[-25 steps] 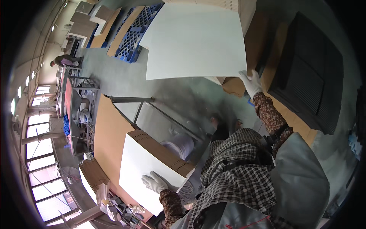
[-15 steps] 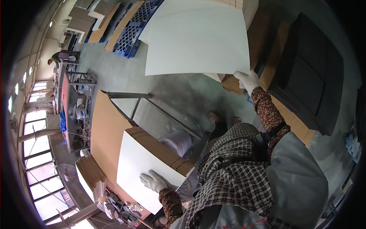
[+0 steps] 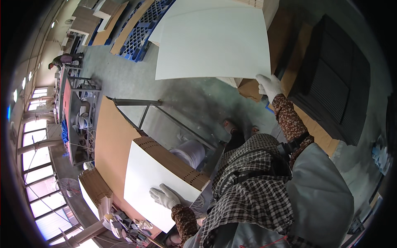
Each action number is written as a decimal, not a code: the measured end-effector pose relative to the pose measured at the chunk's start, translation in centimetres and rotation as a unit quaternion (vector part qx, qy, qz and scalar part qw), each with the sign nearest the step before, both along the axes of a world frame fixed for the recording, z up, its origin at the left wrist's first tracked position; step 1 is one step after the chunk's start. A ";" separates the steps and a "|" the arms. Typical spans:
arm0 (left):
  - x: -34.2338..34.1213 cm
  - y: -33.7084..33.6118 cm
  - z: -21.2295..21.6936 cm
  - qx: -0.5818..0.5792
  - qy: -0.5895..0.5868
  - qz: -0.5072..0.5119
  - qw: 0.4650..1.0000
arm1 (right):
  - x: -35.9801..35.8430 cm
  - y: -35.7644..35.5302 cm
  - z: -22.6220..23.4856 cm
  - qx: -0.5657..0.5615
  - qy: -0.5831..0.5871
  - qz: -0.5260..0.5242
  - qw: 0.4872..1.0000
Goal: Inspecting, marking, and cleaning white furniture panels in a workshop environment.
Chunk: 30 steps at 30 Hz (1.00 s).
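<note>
Gloves cover both hands. At the upper right of the frame, the right hand pinches the lower right corner of a large white sheet, which spreads up and left from the grip and hangs above the grey floor. At the lower left, the left hand lies flat with fingers spread on the white top face of a stack of corrugated boards; the stack's brown fluted edge faces upper right. Just beyond that edge stands a white roll. Left of the stack lies a big brown cardboard panel, beside a metal frame. Blue pallets sit at the top of the frame, and a dark slatted panel at the right. Far off at upper left, another person bends over a cluttered workbench.
</note>
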<state>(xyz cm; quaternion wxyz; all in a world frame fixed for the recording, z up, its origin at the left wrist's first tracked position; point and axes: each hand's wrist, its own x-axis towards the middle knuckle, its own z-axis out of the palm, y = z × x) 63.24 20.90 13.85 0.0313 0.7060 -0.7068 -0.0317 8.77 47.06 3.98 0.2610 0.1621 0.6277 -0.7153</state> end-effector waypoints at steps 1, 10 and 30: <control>0.0 0.0 -0.1 0.001 0.001 0.000 1.000 | 0.1 0.2 -0.1 0.026 0.018 0.022 0.999; 0.1 0.3 0.2 -0.008 0.006 -0.003 1.000 | 0.1 1.0 -1.0 0.100 0.075 0.086 0.988; -0.4 0.2 0.3 0.000 0.004 0.001 1.000 | -0.2 0.0 -0.6 0.079 0.027 0.032 0.996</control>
